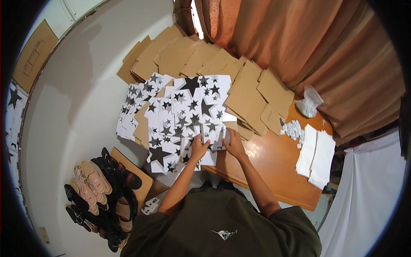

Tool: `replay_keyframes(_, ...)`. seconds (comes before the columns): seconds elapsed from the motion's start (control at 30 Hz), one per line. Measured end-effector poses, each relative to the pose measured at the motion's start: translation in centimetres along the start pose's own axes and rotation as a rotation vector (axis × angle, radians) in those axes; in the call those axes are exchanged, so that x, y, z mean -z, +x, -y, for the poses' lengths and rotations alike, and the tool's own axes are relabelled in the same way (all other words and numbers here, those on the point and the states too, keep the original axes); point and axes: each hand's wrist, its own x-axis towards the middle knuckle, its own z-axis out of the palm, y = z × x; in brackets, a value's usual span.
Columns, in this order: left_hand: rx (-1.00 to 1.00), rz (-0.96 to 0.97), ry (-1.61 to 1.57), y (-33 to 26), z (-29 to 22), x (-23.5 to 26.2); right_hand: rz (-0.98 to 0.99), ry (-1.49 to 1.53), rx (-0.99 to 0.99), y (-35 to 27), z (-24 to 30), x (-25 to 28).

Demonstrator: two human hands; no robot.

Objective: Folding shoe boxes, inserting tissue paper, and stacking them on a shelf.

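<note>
A flat white cardboard box blank printed with black and grey stars (192,105) lies on the table in front of me. My left hand (199,148) bends its fingers at the blank's near part, thumb toward the right. My right hand (234,144) grips the right edge of the same part, its thumb turned inward. Between my hands a small star-printed panel (215,138) is raised or folded; its exact fold is hard to make out. More star-printed blanks (128,113) overlap at the left.
Plain brown cardboard blanks (246,94) are piled along the back of the wooden table (265,167). To the right are a plastic bag (309,102), small white pieces (292,129) and folded white sheets (316,156). Several shoes (92,182) stand at lower left. Curtains (308,38) hang behind.
</note>
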Motion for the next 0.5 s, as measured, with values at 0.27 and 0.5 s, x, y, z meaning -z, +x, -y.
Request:
replay_keyframes(0.27, 0.105, -0.102, 0.083, 0.8, 0.5, -1.6, 0.029, -0.014, -0.120, 1.4, -1.7, -1.0)
replay_keyframes(0.5, 0.102, -0.184, -0.216, 0.1, -3.0, 1.6, -0.058, 0.375, -0.076, 1.9, 0.4, 0.0)
